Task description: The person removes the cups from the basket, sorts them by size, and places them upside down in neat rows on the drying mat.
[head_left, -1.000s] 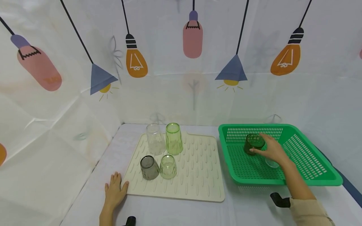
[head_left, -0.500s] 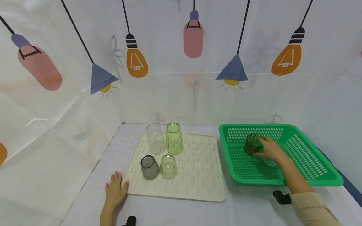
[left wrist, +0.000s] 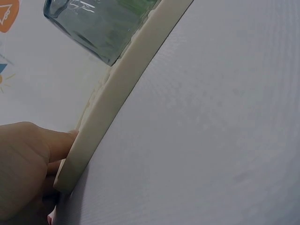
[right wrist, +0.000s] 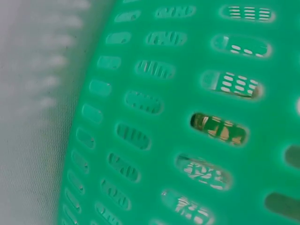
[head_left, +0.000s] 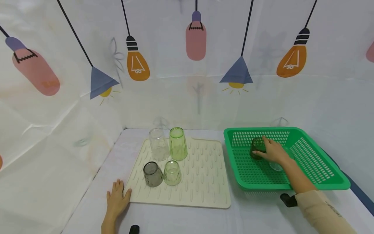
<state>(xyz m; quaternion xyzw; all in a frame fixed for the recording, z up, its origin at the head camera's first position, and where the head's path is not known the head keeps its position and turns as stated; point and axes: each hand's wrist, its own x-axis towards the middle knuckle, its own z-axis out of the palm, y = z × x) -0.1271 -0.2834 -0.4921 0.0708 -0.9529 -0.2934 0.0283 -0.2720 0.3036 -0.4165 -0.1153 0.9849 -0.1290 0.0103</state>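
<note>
My left hand (head_left: 116,200) lies with fingers spread on the table at the left edge of a cream drying mat (head_left: 204,182); in the left wrist view its thumb (left wrist: 61,143) touches the mat's side. Inside a green plastic basket (head_left: 242,182), my right hand (head_left: 274,152) holds a dark drinking glass (head_left: 257,148), thumb in front and fingers at its far side. A clear glass (head_left: 275,166) lies partly hidden under that hand. The right wrist view shows mostly the slotted basket wall (right wrist: 159,112), with the hand hidden and a bit of brownish-green glass (right wrist: 219,129) through a slot.
On the mat's left half stand a tall clear glass (head_left: 159,144), a tall green glass (head_left: 178,144), a short grey glass (head_left: 153,174) and a short pale-green glass (head_left: 172,173). A white sheet with printed lamps (head_left: 195,97) hangs behind the table.
The right hand has shifted left and deeper around the dark glass, its thumb now across the glass's front. The view has turned slightly; the left hand stays put.
</note>
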